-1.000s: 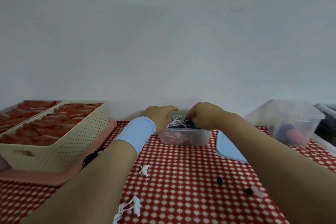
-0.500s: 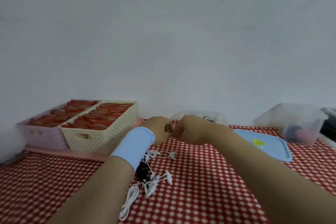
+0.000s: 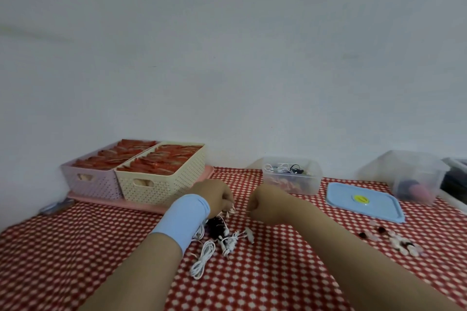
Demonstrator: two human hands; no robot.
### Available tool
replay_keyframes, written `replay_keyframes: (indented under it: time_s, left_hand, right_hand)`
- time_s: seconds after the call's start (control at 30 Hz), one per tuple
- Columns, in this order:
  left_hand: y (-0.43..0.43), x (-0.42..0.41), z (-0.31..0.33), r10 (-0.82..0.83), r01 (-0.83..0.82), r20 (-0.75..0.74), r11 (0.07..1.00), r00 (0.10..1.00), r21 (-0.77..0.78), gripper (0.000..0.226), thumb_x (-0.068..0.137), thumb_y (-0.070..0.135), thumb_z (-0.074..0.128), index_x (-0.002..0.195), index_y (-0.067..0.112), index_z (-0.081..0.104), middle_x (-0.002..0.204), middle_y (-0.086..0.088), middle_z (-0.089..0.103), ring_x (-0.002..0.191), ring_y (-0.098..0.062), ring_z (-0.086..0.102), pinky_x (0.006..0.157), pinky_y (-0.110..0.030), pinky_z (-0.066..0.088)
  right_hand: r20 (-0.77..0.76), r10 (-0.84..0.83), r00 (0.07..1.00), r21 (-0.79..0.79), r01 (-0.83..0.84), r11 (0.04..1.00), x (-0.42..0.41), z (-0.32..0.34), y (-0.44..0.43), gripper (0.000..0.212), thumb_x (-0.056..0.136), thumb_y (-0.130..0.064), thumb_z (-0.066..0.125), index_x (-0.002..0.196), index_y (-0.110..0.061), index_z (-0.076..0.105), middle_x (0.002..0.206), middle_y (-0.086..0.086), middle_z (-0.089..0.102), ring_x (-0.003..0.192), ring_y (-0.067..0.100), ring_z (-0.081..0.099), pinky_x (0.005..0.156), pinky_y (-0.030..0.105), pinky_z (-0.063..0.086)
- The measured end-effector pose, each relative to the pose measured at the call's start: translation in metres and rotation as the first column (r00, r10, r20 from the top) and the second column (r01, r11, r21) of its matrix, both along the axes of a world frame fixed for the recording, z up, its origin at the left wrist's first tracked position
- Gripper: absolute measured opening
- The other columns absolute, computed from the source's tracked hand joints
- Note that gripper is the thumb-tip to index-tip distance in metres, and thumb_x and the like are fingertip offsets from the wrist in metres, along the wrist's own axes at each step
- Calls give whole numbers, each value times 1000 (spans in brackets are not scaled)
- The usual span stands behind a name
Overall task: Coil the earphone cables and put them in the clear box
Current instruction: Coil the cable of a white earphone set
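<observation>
A tangle of white earphone cables point(image 3: 217, 245) lies on the red checked tablecloth, with a dark bundle point(image 3: 216, 227) beside it. My left hand point(image 3: 214, 195), with a light blue wristband, pinches a white cable above the pile. My right hand point(image 3: 265, 206) is curled into a fist just to the right and pinches the same thin cable. The clear box point(image 3: 293, 179) stands behind my right hand, open, with coiled white and black cables inside.
A cream basket point(image 3: 161, 179) and a lilac basket point(image 3: 91, 179) of red items sit on a pink tray at the left. A blue lid point(image 3: 364, 202) lies right of the clear box. Another clear tub point(image 3: 414, 177) stands far right. Small earbud pieces point(image 3: 394, 240) are scattered near it.
Both hands left the clear box and came back toward me to the cable pile on the left. They now hold a white cable between them, slightly farther apart.
</observation>
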State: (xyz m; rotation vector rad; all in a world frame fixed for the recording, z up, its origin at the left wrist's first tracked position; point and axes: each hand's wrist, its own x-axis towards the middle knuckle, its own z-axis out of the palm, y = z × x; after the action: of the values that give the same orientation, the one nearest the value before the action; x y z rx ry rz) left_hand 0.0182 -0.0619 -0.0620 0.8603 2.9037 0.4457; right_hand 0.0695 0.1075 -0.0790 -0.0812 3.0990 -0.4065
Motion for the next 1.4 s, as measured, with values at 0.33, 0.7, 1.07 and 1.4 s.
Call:
replay_keyframes:
  time_s: [0.33, 0.7, 1.07, 1.4]
  left_hand:
    - [35, 12, 17, -20, -37, 120, 889, 993, 456, 19, 98, 20, 52, 84, 18, 66, 80, 1, 72, 71, -18, 71, 74, -36, 59]
    - [118, 69, 16, -270, -106, 489, 783, 829, 612, 25, 101, 6, 44, 116, -4, 60, 106, -19, 63, 89, -28, 65, 78, -38, 59]
    - [165, 80, -16, -75, 76, 53, 997, 996, -20, 37, 98, 13, 39, 65, 7, 53, 71, -13, 50, 66, -26, 46, 66, -37, 40]
    - [160, 83, -10, -136, 140, -79, 989, 988, 53, 27, 99, 17, 47, 108, 24, 72, 111, 11, 62, 106, -15, 61, 95, -29, 46]
  right_hand:
    - [11, -117, 993, -464, 109, 879, 22, 33, 39, 16, 90, -7, 62, 90, -14, 76, 92, 6, 76, 82, 14, 67, 75, 25, 54]
    - [90, -186, 978, -772, 186, 608, 84, 31, 121, 7, 86, -8, 67, 81, -7, 73, 76, 10, 65, 74, 21, 55, 64, 33, 45]
    - [145, -204, 968, -583, 250, 773, 123, 19, 163, 14, 89, -7, 70, 101, -10, 76, 83, 9, 75, 70, 17, 69, 65, 30, 60]
    - [25, -337, 941, -333, 326, 885, 124, 10, 193, 20, 85, -7, 72, 85, -25, 81, 86, -4, 78, 63, 10, 67, 76, 32, 62]
